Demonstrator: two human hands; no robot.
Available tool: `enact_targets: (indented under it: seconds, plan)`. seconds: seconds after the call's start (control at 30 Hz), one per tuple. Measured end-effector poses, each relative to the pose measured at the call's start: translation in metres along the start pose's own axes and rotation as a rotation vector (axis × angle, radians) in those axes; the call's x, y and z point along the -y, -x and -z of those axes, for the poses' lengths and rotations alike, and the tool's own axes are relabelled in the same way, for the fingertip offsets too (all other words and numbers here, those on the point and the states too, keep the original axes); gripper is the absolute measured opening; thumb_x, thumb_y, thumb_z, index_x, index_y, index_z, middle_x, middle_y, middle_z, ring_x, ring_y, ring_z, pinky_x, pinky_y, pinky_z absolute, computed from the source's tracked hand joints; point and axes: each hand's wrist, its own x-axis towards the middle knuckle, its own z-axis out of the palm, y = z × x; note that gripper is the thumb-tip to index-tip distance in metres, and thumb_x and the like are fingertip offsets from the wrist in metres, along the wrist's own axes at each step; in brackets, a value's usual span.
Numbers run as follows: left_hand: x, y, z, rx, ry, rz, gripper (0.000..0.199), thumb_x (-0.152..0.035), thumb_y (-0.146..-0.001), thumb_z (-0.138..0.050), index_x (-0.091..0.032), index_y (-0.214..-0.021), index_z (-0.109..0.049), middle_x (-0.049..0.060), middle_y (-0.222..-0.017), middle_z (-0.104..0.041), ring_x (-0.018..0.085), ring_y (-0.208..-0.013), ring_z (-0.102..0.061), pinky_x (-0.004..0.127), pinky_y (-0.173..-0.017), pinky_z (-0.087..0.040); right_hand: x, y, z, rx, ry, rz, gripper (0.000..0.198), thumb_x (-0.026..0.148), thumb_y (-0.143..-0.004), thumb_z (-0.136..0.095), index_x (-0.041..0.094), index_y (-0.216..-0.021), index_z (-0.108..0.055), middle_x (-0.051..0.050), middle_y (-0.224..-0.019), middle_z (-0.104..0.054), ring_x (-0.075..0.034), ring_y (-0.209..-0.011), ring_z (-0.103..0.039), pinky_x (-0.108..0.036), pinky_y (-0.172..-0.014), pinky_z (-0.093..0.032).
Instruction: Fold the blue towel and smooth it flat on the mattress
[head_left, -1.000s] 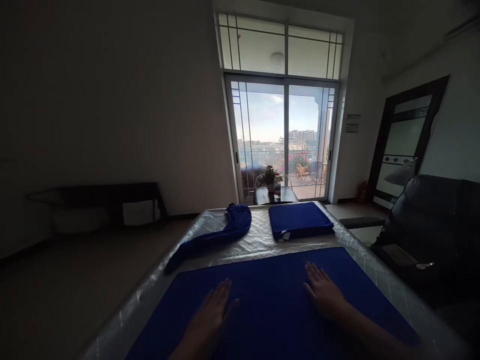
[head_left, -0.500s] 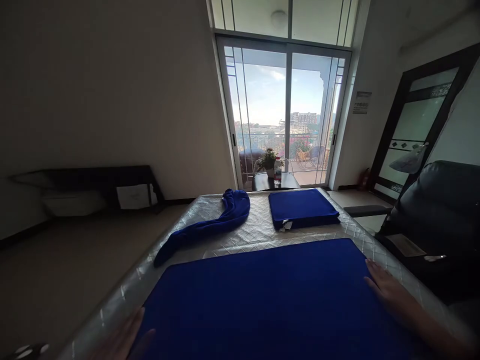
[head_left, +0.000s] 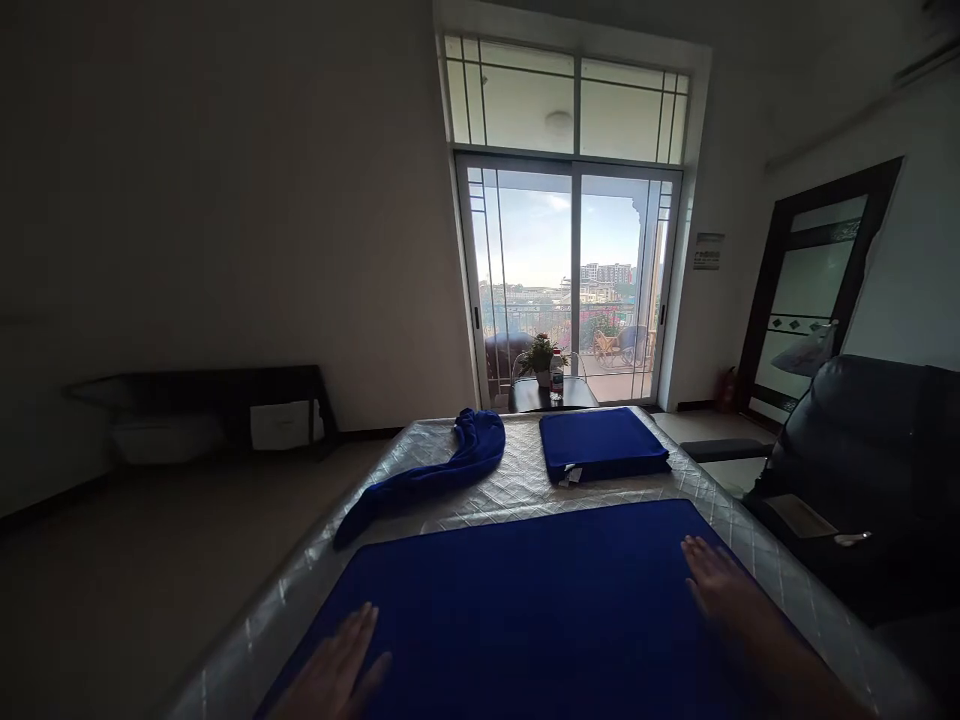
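Note:
A large blue cloth (head_left: 525,610) lies spread flat over the near part of a mattress (head_left: 491,497) with a shiny quilted cover. On the cloth's left side is my left hand (head_left: 337,655), palm down, fingers stretched out. My right hand (head_left: 712,580) rests flat near the cloth's far right corner, its fingers extended too. Neither hand grips anything. Farther back, a folded blue cloth (head_left: 600,438) with a white tag sits at the right. To its left lies a crumpled, twisted length of blue cloth (head_left: 450,465). The cloth's near edge is out of view.
Beyond the mattress stands a small dark table (head_left: 529,396) with a potted plant (head_left: 541,352) and a bottle (head_left: 556,375). A black chair (head_left: 862,450) is close on the right. Against the left wall is a dark shelf frame (head_left: 232,400) with white boxes.
Both hands have moved inward from the cloth's side edges onto its surface. My view has tilted up a little, so the room appears lower. The cloths look unmoved.

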Motion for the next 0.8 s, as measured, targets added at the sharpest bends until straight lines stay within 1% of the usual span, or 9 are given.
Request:
enact_targets:
  seconds: [0.1, 0.17, 0.23, 0.3, 0.37, 0.43, 0.57, 0.67, 0.8]
  plan:
    - [-0.072, -0.016, 0.008, 0.213, 0.039, -0.111, 0.058, -0.059, -0.098, -0.035, -0.047, -0.15, -0.012, -0.009, -0.153, -0.046, 0.031, -0.135, -0.054, 0.053, -0.107, -0.054, 0.07, 0.0, 0.01, 0.121, -0.128, 0.185, 0.054, 0.023, -0.091, -0.039, 0.02, -0.141, -0.058, -0.009, -0.147, -0.056, -0.027, -0.141, -0.047, -0.047, -0.121, -0.038]
    - [-0.119, -0.029, 0.01, 0.25, 0.049, -0.207, 0.065, -0.067, -0.094, -0.04, -0.041, -0.151, -0.027, -0.001, -0.151, -0.05, 0.035, -0.133, -0.055, 0.054, -0.11, -0.053, 0.112, 0.0, 0.007, 0.152, -0.236, 0.299, 0.054, 0.03, -0.094, -0.041, 0.024, -0.147, -0.05, -0.006, -0.151, -0.051, -0.028, -0.143, -0.045, -0.049, -0.122, -0.036]
    - [-0.156, -0.04, 0.005, 0.223, 0.081, -0.307, 0.07, -0.066, -0.093, -0.042, -0.038, -0.154, -0.021, 0.002, -0.152, -0.048, 0.034, -0.135, -0.052, 0.053, -0.112, -0.052, 0.143, 0.001, -0.006, 0.178, -0.32, 0.375, 0.061, 0.037, -0.096, -0.041, 0.03, -0.155, -0.03, 0.0, -0.159, -0.034, -0.028, -0.148, -0.034, -0.048, -0.123, -0.034]
    - [-0.181, -0.046, -0.008, 0.183, 0.123, -0.388, 0.078, -0.063, -0.095, -0.042, -0.038, -0.156, -0.001, 0.003, -0.156, -0.041, 0.032, -0.14, -0.045, 0.052, -0.114, -0.051, 0.16, 0.003, -0.024, 0.206, -0.377, 0.428, 0.07, 0.04, -0.097, -0.039, 0.038, -0.156, 0.0, 0.008, -0.161, -0.013, -0.025, -0.151, -0.023, -0.047, -0.125, -0.031]
    - [-0.193, -0.047, -0.024, 0.172, 0.156, -0.428, 0.085, -0.061, -0.096, -0.041, -0.036, -0.152, 0.018, 0.004, -0.159, -0.033, 0.03, -0.144, -0.038, 0.053, -0.114, -0.05, 0.165, 0.006, -0.042, 0.244, -0.41, 0.463, 0.076, 0.04, -0.098, -0.037, 0.043, -0.147, 0.021, 0.013, -0.158, 0.002, -0.023, -0.152, -0.016, -0.046, -0.126, -0.028]
    - [-0.196, -0.044, -0.037, 0.198, 0.18, -0.431, 0.088, -0.059, -0.097, -0.04, -0.035, -0.149, 0.027, 0.005, -0.16, -0.029, 0.031, -0.144, -0.036, 0.055, -0.114, -0.05, 0.164, 0.01, -0.052, 0.269, -0.429, 0.468, 0.076, 0.041, -0.099, -0.033, 0.043, -0.142, 0.029, 0.014, -0.157, 0.008, -0.023, -0.152, -0.013, -0.047, -0.127, -0.025]
    - [-0.193, -0.038, -0.047, 0.231, 0.214, -0.405, 0.088, -0.06, -0.097, -0.04, -0.036, -0.15, 0.026, 0.003, -0.162, -0.026, 0.031, -0.145, -0.034, 0.056, -0.115, -0.048, 0.161, 0.012, -0.052, 0.279, -0.445, 0.444, 0.073, 0.045, -0.101, -0.028, 0.044, -0.14, 0.033, 0.013, -0.157, 0.008, -0.025, -0.152, -0.011, -0.05, -0.127, -0.024]
    - [-0.191, -0.038, -0.046, 0.239, 0.219, -0.402, 0.09, -0.062, -0.095, -0.041, -0.037, -0.15, 0.026, 0.003, -0.162, -0.025, 0.031, -0.145, -0.034, 0.055, -0.116, -0.047, 0.162, 0.011, -0.048, 0.302, -0.457, 0.438, 0.078, 0.045, -0.099, -0.033, 0.045, -0.138, 0.034, 0.014, -0.157, 0.008, -0.026, -0.151, -0.012, -0.053, -0.126, -0.025]
    - [-0.196, -0.039, -0.039, 0.271, 0.203, -0.377, 0.087, -0.064, -0.096, -0.038, -0.036, -0.148, 0.025, 0.003, -0.162, -0.023, 0.031, -0.146, -0.032, 0.056, -0.117, -0.046, 0.164, 0.014, -0.041, 0.241, -0.485, 0.444, 0.074, 0.043, -0.1, -0.033, 0.045, -0.142, 0.028, 0.012, -0.158, 0.005, -0.024, -0.152, -0.012, -0.051, -0.127, -0.025]
